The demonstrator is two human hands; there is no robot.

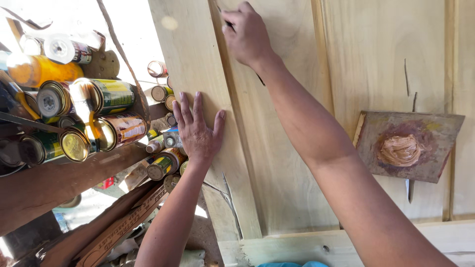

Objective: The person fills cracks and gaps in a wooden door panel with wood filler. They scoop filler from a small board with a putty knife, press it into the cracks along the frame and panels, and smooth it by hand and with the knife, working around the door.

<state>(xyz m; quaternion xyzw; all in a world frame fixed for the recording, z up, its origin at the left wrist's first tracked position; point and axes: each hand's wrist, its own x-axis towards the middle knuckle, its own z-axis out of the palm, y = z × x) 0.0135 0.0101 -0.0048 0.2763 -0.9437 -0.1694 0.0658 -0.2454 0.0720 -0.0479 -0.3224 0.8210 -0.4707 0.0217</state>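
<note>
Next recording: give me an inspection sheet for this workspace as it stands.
Surface: pale wooden panel with raised strips, unfinished.
Job's things: thin dark tool in the right hand, its tip at a groove; small board carrying a lump of tan putty lies on the panel.
Clutter: many metal cans and a yellow container on a shelf beside the panel.
Grippers: left hand pressed flat, fingers spread, on the panel; right hand closed around the tool.
Cables: nothing seen.
Surroundings: wooden planks below the shelf, strong sunlight.
</note>
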